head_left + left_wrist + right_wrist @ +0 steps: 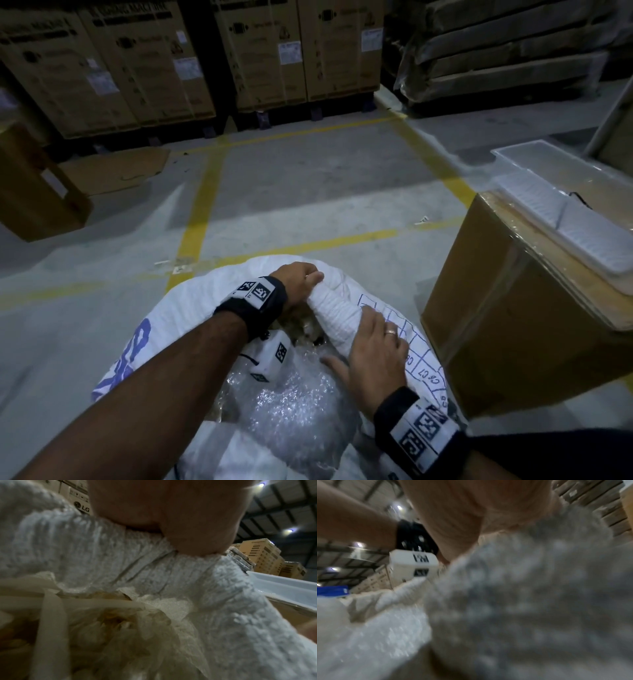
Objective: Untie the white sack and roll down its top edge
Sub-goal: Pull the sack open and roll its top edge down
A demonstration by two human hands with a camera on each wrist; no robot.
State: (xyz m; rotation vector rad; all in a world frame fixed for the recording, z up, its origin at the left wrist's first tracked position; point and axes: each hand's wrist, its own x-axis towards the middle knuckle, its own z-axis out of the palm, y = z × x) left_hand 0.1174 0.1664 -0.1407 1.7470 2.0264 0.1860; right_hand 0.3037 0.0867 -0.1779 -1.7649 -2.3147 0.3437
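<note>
The white woven sack (191, 308) stands open on the floor before me, blue print on its outside. Its rolled top edge (337, 315) forms a thick white roll along the far right rim. My left hand (301, 284) grips that roll at the far side, fingers curled over it. My right hand (373, 346) holds the same roll nearer to me, fingers laid over the outside and thumb inside the mouth. Bubble wrap (291, 411) fills the sack. In the left wrist view the rolled woven edge (154, 563) lies under my thumb (197, 536). The right wrist view shows blurred sack cloth (530, 595).
A taped cardboard box (513, 308) stands close at the right, with a clear plastic tray (565, 205) on top. Rows of large cartons (171, 61) line the far wall. A smaller brown box (30, 192) is at the left. Yellow lines (202, 198) mark the concrete floor.
</note>
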